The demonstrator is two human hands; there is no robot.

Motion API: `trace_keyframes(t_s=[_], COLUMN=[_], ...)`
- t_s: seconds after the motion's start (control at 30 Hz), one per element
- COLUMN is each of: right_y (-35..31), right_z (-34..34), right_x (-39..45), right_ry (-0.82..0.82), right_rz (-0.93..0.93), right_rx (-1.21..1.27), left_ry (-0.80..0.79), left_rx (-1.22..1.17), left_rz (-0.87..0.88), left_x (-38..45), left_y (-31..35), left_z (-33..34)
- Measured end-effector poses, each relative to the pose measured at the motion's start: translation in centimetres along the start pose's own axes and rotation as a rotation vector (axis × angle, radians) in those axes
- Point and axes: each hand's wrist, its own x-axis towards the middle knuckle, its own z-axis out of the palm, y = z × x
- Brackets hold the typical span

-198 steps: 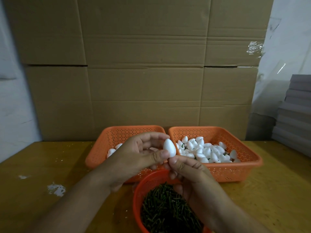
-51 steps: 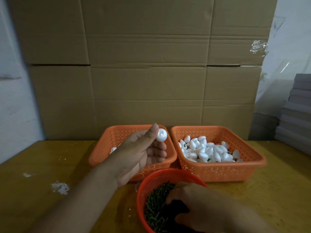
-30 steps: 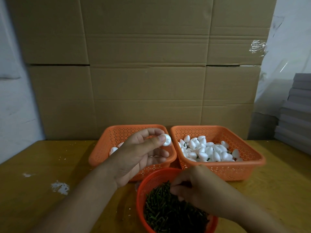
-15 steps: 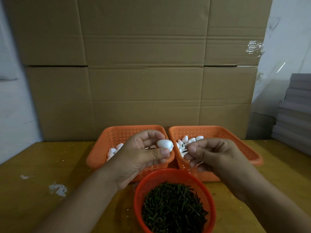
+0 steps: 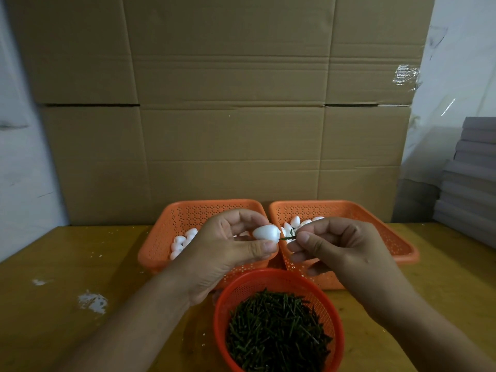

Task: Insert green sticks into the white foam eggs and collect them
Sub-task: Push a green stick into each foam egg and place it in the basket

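**Stick now at the egg**

Right hand [image 5: 341,248] is out of the round basket [image 5: 279,277], up at 12 o'clock from it, pinching one green stick [image 5: 288,238]. Stick tip now touches the pointed end of the foam egg [image 5: 265,232]. Left hand [image 5: 228,251] dropped slightly and turned the egg so it lies sideways, pointing to 3 o'clock.

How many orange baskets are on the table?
3. One rectangular basket stands at the back left, a second rectangular basket beside it at the back right, and a round basket of green sticks sits nearest the camera.
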Motion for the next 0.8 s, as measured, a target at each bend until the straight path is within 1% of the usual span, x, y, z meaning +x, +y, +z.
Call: trace_keyframes(t_s=[0.1, 0.33, 0.8], right_y=[0.0, 0.0, 0.6], right_z=[0.3, 0.3, 1.2], right_x=[-0.1, -0.2, -0.3], right_ry=[0.044, 0.106, 0.062], right_rz=[-0.061, -0.080, -0.083], right_rx=[-0.042, -0.051, -0.066], left_ry=[-0.003, -0.005, 0.007], left_rx=[0.010, 0.016, 0.044], left_rz=[0.005, 0.009, 0.028], left_x=[0.0, -0.1, -0.2], left_y=[0.0, 0.1, -0.1], left_z=[0.1, 0.2, 0.8])
